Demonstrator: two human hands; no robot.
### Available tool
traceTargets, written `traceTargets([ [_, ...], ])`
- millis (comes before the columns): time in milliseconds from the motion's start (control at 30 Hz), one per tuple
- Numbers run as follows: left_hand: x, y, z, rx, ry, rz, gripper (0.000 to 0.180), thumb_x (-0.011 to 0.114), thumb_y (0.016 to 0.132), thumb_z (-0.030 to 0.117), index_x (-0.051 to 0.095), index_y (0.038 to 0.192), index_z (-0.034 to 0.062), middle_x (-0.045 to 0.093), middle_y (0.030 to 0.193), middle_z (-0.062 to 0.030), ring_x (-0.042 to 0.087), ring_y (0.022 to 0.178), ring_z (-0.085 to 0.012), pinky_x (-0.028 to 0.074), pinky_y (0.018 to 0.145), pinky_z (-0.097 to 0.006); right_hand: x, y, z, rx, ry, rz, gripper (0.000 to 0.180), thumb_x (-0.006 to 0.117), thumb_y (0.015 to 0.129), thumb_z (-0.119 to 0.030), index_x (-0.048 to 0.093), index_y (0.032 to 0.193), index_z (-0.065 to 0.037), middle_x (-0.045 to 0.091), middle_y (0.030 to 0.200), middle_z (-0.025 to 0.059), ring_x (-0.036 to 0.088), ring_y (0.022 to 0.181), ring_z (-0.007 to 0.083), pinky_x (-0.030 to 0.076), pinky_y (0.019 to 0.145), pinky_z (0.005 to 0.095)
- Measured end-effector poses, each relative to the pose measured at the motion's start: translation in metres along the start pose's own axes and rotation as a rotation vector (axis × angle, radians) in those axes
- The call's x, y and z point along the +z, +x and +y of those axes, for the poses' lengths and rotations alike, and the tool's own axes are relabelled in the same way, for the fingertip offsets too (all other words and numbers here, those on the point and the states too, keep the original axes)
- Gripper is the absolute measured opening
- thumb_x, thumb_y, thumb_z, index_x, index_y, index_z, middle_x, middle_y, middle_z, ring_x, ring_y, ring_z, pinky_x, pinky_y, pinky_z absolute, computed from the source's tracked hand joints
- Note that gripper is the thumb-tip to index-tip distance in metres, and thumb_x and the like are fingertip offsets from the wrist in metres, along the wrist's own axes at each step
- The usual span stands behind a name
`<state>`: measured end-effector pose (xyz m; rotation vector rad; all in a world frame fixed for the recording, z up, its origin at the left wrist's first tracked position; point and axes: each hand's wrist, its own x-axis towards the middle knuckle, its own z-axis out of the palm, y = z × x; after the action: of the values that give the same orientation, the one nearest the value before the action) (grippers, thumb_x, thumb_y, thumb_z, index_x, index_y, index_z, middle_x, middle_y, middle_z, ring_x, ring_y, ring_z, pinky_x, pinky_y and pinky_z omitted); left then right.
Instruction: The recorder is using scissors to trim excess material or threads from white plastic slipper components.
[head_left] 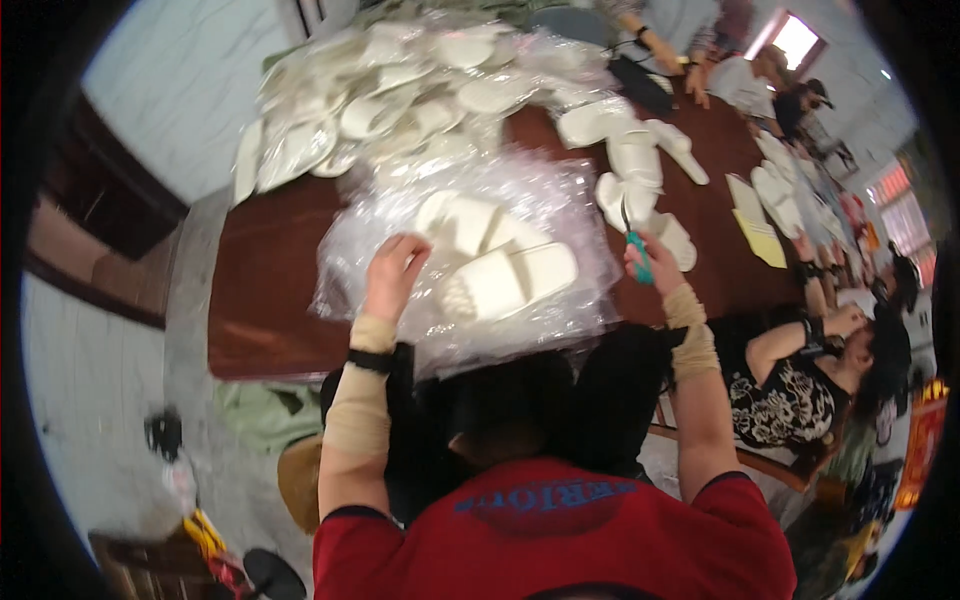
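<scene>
**Slippers in clear wrap, scissors at the ready**

The left hand point(393, 272) rests on the crinkled clear plastic wrap point(380, 230) at about nine o'clock from the pair of white slippers point(497, 262). Its grip is closed, pinching a fold of the film, seemingly to hold the sheet flat and steady. The slippers lie side by side on the wrap near the middle of the brown bench point(270, 320), just ahead of the person.

The right hand point(650, 262), at three o'clock from the pair, has its grip closed around teal-handled scissors point(634, 243). The blades point up and away toward twelve o'clock, clear of the film.

Beyond, at twelve o'clock, a heap of bagged slippers point(400, 100) crowds the far end of the bench. Loose white slippers point(640, 165) sit at one o'clock. Other people sit along the right edge, their hands near yellow sheets point(760, 235).
</scene>
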<state>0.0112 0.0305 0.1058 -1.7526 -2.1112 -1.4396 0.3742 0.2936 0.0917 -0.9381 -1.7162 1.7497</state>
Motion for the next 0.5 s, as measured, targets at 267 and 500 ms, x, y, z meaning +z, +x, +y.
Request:
traceTargets([
  [267, -0.005, 0.003, 0.004, -0.04, -0.015, 0.033, 0.009, 0.064, 0.077, 0.003, 0.059, 0.084, 0.0038, 0.058, 0.079, -0.0102, 0.057, 0.073, -0.0287, 0.046, 0.065, -0.036, 0.167, -0.012, -0.092, -0.612, -1.257, -0.368, 0.055, 0.072, 0.074, -0.028, 0.052, 0.123, -0.014, 0.058, 0.1, 0.0108, 0.059, 0.088, 0.0269, 0.05, 0.075, 0.0368],
  [500, 0.002, 0.003, 0.002, 0.011, 0.021, 0.028, 0.008, 0.065, 0.077, 0.003, 0.058, 0.081, 0.0025, 0.057, 0.078, -0.0107, 0.057, 0.076, -0.0307, 0.046, 0.066, -0.037, 0.205, 0.01, -0.06, -0.749, -1.357, -0.406, 0.053, 0.072, 0.069, -0.03, 0.054, 0.115, -0.011, 0.057, 0.083, 0.0096, 0.06, 0.082, 0.0282, 0.05, 0.066, 0.0403],
])
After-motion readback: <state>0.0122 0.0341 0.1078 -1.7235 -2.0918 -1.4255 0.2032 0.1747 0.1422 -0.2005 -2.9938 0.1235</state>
